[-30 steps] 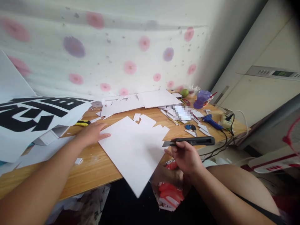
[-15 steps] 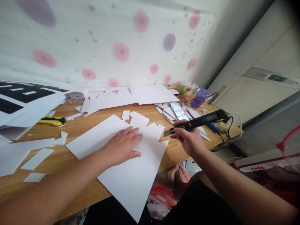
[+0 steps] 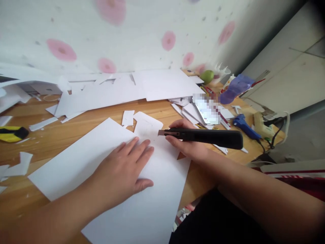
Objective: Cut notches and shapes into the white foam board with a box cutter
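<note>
My left hand [image 3: 127, 167] lies flat on a large white board [image 3: 81, 159], fingers spread and thumb out to the right. My right hand [image 3: 186, 142] grips a black utility knife [image 3: 205, 135], its short blade pointing left over the board's upper part. Whether the blade touches the board I cannot tell. Just past my left fingertips, a white cut piece [image 3: 147, 124] lies at the board's far edge, beside a small white scrap [image 3: 128, 118]. Part of the board's notched right edge is hidden behind my right hand.
A yellow-and-black cutter [image 3: 14, 134] lies at the left among white offcuts [image 3: 21, 164]. Larger white sheets [image 3: 165, 84] rest along the wall. To the right are a phone [image 3: 207, 110], a blue glue gun [image 3: 245, 126], a power strip [image 3: 264, 125] and a green fruit [image 3: 207, 77].
My right hand has brought the knife left, from beside the board to over its upper part. My left hand stays flat on the board. The view has moved closer and lower.
</note>
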Demonstrator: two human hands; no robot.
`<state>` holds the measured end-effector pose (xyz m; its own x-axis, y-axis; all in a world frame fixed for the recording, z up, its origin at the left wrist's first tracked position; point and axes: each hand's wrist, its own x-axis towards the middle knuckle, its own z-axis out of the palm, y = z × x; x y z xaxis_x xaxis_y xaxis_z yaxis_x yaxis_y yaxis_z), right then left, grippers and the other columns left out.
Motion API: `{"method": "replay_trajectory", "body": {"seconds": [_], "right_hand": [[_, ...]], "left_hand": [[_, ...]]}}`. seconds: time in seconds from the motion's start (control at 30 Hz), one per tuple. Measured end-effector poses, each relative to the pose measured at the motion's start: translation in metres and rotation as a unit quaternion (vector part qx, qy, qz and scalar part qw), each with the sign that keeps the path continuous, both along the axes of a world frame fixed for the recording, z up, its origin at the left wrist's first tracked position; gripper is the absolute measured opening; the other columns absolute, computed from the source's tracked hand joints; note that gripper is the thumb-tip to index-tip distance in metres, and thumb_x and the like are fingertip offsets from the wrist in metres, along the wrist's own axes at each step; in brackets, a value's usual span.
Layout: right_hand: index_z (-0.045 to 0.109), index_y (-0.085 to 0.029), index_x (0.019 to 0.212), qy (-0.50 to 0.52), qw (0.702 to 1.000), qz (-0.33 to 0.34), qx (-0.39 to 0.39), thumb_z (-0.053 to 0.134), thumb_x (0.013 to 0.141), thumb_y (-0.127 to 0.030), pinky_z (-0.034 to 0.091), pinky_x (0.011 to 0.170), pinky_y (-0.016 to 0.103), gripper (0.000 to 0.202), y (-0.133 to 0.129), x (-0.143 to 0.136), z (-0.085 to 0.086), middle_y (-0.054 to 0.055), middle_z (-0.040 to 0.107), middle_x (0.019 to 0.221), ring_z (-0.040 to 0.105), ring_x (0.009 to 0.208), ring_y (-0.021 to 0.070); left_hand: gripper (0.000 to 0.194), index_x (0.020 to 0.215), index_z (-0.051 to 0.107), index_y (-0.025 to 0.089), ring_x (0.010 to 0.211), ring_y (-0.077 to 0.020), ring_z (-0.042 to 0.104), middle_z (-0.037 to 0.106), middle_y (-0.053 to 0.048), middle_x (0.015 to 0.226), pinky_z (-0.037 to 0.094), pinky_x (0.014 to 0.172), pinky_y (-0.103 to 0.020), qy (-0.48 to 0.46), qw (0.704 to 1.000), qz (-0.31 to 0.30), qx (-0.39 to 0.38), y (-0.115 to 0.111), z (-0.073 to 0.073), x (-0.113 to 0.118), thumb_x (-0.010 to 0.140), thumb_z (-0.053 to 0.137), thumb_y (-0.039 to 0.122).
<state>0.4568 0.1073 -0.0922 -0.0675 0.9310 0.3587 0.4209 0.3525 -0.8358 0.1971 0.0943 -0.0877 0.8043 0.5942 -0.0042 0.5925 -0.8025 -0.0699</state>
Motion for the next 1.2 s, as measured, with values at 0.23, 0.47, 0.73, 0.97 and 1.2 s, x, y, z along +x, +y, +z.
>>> {"method": "replay_trajectory", "body": {"seconds": [0.23,0.47,0.73,0.97,1.2], "right_hand": [[0.066,-0.027,0.098,-0.031,0.998,-0.026,-0.040,0.081,0.083,-0.028,0.057,0.069,0.033,0.022,-0.009,-0.007,0.001,0.000,0.076,0.087,0.072,0.077,0.0195],[0.068,-0.029,0.094,0.012,0.995,-0.042,-0.085,0.087,0.079,-0.033,0.054,0.057,0.031,0.025,-0.012,-0.011,0.005,0.001,0.075,0.080,0.073,0.075,0.0231],[0.068,-0.027,0.092,-0.065,0.998,-0.001,0.012,0.081,0.086,-0.030,0.053,0.059,0.030,0.015,-0.011,-0.006,-0.003,-0.001,0.074,0.076,0.067,0.064,0.0167],[0.065,-0.025,0.098,-0.154,0.975,0.054,0.152,0.072,0.092,-0.027,0.047,0.054,0.028,0.009,-0.009,-0.005,-0.007,-0.002,0.066,0.070,0.060,0.057,0.0147],[0.062,-0.026,0.098,-0.178,0.963,0.090,0.179,0.071,0.092,-0.022,0.047,0.055,0.029,0.011,-0.010,-0.004,-0.005,-0.001,0.063,0.070,0.058,0.058,0.0166]], "left_hand": [[0.089,0.137,0.071,0.013,0.128,-0.0450,0.069,0.063,-0.017,0.149,0.067,0.094,-0.060,-0.097,0.987,-0.035,0.121,-0.003,-0.008,-0.003,0.075,0.084,0.076],[0.093,0.137,0.071,0.011,0.127,-0.0475,0.069,0.063,-0.021,0.148,0.068,0.091,-0.061,-0.080,0.985,-0.058,0.141,-0.004,-0.009,-0.002,0.070,0.086,0.074],[0.093,0.134,0.073,0.012,0.124,-0.0469,0.071,0.065,-0.020,0.145,0.069,0.090,-0.061,-0.099,0.984,-0.049,0.140,-0.004,-0.007,0.000,0.068,0.089,0.076],[0.095,0.132,0.074,0.011,0.120,-0.0470,0.073,0.066,-0.021,0.144,0.070,0.088,-0.060,-0.103,0.983,-0.050,0.144,-0.002,-0.005,0.000,0.062,0.094,0.073],[0.094,0.138,0.070,0.011,0.125,-0.0504,0.070,0.062,-0.025,0.149,0.068,0.090,-0.063,-0.093,0.987,-0.054,0.115,-0.001,-0.010,-0.004,0.068,0.092,0.069]]}}
